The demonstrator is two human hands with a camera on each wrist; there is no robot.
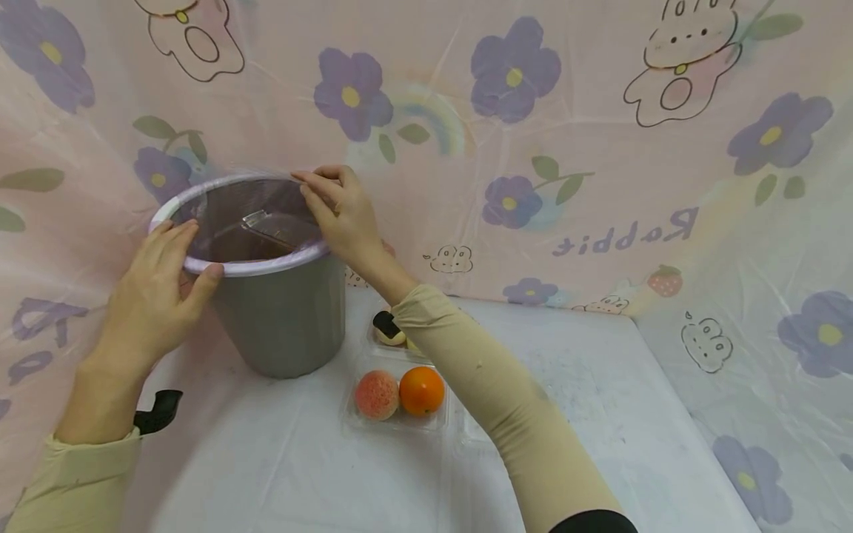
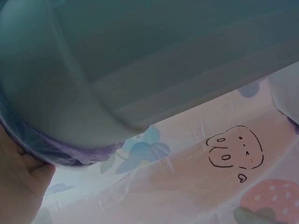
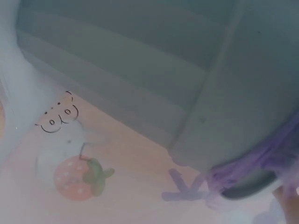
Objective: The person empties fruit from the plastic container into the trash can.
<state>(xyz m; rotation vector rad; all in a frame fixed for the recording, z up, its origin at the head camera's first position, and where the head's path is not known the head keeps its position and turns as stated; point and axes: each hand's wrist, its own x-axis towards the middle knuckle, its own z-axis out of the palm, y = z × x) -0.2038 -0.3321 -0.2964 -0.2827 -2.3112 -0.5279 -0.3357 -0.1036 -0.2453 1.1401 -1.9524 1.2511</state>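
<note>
A grey trash bin (image 1: 280, 318) stands at the left of the table. A thin purple garbage bag (image 1: 269, 265) lines it and is folded over the rim. My left hand (image 1: 143, 296) grips the bag's folded edge at the near left rim, thumb outside. Across the opening, my right hand (image 1: 346, 215) pinches the edge at the far right rim. Gathered purple film of the bag (image 2: 84, 151) hangs below the rim in the left wrist view. In the right wrist view, bunched film (image 3: 261, 158) lies beside an oval handle opening in the bin (image 3: 117, 88).
Right of the bin, a clear plastic tray (image 1: 349, 422) holds a peach (image 1: 376, 396) and an orange (image 1: 422, 391). Behind it, another clear container (image 1: 373, 348) with pale items is partly hidden by my right arm. A patterned cloth (image 1: 426, 185) hangs behind the white table (image 1: 300, 474).
</note>
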